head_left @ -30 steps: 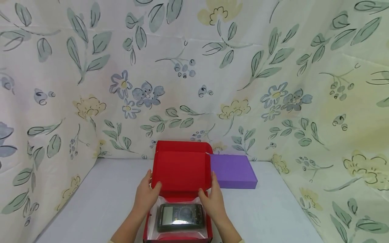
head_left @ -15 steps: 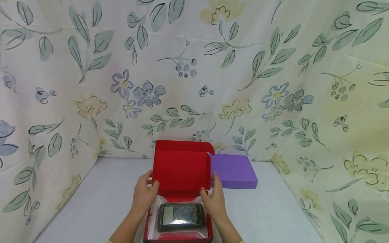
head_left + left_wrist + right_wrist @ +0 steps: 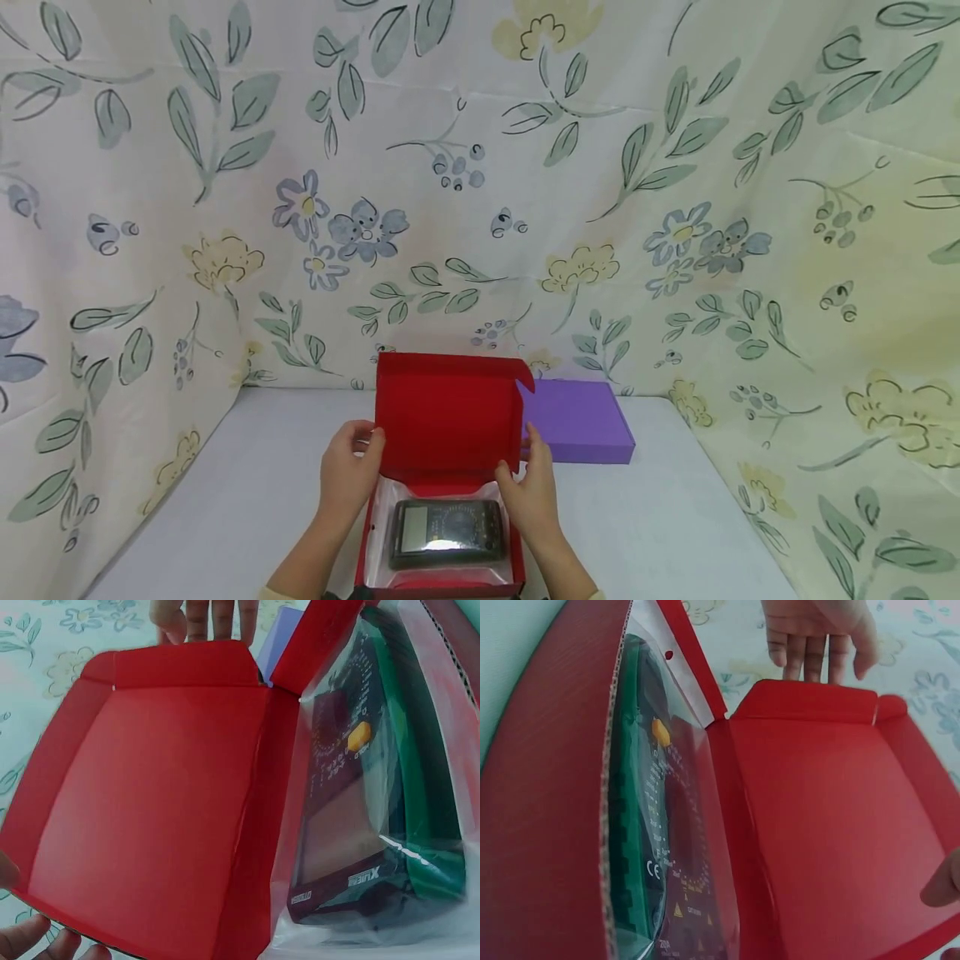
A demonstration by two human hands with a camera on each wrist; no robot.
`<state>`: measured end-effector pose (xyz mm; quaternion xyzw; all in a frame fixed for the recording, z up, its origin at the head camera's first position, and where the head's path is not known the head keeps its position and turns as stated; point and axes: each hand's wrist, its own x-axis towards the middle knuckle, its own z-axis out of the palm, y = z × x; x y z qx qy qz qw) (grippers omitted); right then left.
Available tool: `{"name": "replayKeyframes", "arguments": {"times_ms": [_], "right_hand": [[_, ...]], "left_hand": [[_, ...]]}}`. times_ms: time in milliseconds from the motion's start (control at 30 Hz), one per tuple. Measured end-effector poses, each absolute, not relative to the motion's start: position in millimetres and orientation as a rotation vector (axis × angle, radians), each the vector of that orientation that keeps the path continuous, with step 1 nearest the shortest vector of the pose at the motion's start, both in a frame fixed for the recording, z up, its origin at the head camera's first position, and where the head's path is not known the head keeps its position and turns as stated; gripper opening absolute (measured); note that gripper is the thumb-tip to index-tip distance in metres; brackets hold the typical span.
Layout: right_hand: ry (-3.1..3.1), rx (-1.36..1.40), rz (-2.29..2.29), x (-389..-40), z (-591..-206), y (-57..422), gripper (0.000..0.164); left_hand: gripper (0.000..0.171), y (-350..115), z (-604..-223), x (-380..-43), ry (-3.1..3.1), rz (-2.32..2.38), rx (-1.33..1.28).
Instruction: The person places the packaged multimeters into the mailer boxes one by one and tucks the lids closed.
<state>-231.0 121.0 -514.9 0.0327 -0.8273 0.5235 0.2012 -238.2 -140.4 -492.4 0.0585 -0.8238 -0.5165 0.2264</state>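
Note:
A red cardboard box [image 3: 362, 567] stands with its lid [image 3: 450, 421] raised. Inside lies a dark green multimeter [image 3: 447, 533] in a clear plastic bag [image 3: 315, 941], its yellow button [image 3: 359, 736] visible through the film. At the lid's left side, my left hand [image 3: 348, 475] holds the edge, thumb in front and fingers behind; the left wrist view shows those fingertips [image 3: 60, 941] under the edge. On the opposite side my right hand [image 3: 531, 492] holds the lid's right edge, its thumb [image 3: 943, 885] over the inner face. Its other fingers are partly hidden.
A closed purple box [image 3: 577, 421] lies behind and to the right of the red one. Both are on a white tabletop [image 3: 660, 517], with a flowered cloth [image 3: 450, 167] hanging behind and at the sides.
The lid's top has dropped slightly and shifted left, tilting a little. My left hand has moved a bit left with it; my right hand has barely moved. The multimeter stays in the box.

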Motion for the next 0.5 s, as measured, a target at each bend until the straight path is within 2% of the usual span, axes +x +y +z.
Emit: {"name": "replayKeyframes", "arguments": {"times_ms": [100, 300, 500], "right_hand": [[-2.301, 0.085, 1.45, -228.9, -514.2, 120.3, 0.076], [-2.29, 0.105, 1.428, -224.9, -515.8, 120.0, 0.073], [-2.295, 0.118, 1.389, -225.3, -519.1, 121.1, 0.06]], "left_hand": [[0.025, -142.3, -491.3, -239.3, -2.283, -1.414, 0.194], [0.046, -146.2, -486.5, -238.3, -2.327, -1.4, 0.263], [0.054, -147.2, -481.1, -235.9, -2.323, -1.398, 0.257]]}}
